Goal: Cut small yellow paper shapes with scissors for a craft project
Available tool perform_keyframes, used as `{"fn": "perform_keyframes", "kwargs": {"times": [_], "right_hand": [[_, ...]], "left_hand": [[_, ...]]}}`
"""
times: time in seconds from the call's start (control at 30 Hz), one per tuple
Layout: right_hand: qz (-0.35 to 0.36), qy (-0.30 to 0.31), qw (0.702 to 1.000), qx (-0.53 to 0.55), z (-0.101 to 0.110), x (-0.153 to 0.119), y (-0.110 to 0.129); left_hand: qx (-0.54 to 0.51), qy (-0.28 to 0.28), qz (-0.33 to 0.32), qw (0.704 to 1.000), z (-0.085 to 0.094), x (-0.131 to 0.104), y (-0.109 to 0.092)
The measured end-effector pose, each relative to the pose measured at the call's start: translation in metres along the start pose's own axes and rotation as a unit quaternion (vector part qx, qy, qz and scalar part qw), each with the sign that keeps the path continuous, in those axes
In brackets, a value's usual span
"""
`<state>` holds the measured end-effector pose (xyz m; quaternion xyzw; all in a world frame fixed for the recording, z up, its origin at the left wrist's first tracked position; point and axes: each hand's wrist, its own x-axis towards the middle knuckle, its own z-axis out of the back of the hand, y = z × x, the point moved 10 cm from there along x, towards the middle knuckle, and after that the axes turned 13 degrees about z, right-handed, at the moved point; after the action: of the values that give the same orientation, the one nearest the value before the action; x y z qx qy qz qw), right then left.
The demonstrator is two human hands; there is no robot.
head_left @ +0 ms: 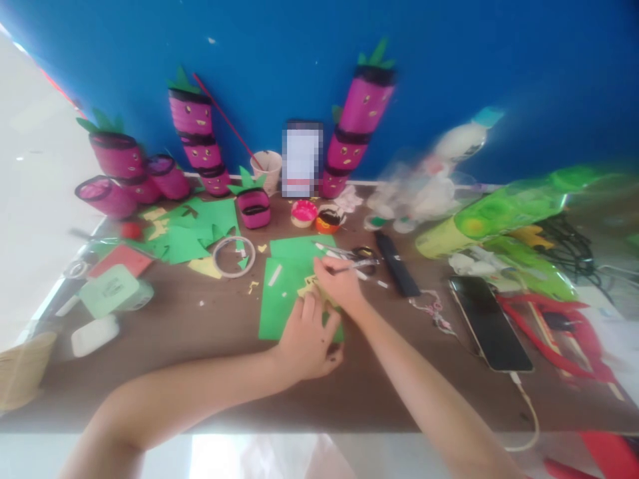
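1. Apparently, the step in hand was fine detail work on a small piece of yellow paper (306, 288), which lay over green paper (273, 316) near the centre of the frame
2. The right hand (340, 283) had its fingers closed on a slim pen-like tool (355, 265); whether its tip touched the paper, I could not tell
3. The left hand (308, 336), lower in the frame, had its fingertips on the yellow paper; whether they pinched or only pressed it, I could not tell
4. Scissors (370, 253) lay just beside the right hand, and a tape roll (233, 275) lay left of centre
5. Purple face-decorated containers (202, 154) stood stacked at the upper left
6. The next move, I judged, called for left fingertips holding the yellow paper flat and small, controlled strokes from the right
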<state>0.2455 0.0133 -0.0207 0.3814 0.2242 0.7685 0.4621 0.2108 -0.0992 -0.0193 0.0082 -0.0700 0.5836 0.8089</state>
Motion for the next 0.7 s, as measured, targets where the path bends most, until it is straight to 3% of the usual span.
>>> {"fn": "perform_keyframes", "kwargs": {"times": [0.7], "right_hand": [[0.018,0.003,1.0,0.003,-0.0003,0.0008,0.0034]], "left_hand": [[0.005,-0.001,0.0,1.0,0.0003,0.0,0.0]]}}
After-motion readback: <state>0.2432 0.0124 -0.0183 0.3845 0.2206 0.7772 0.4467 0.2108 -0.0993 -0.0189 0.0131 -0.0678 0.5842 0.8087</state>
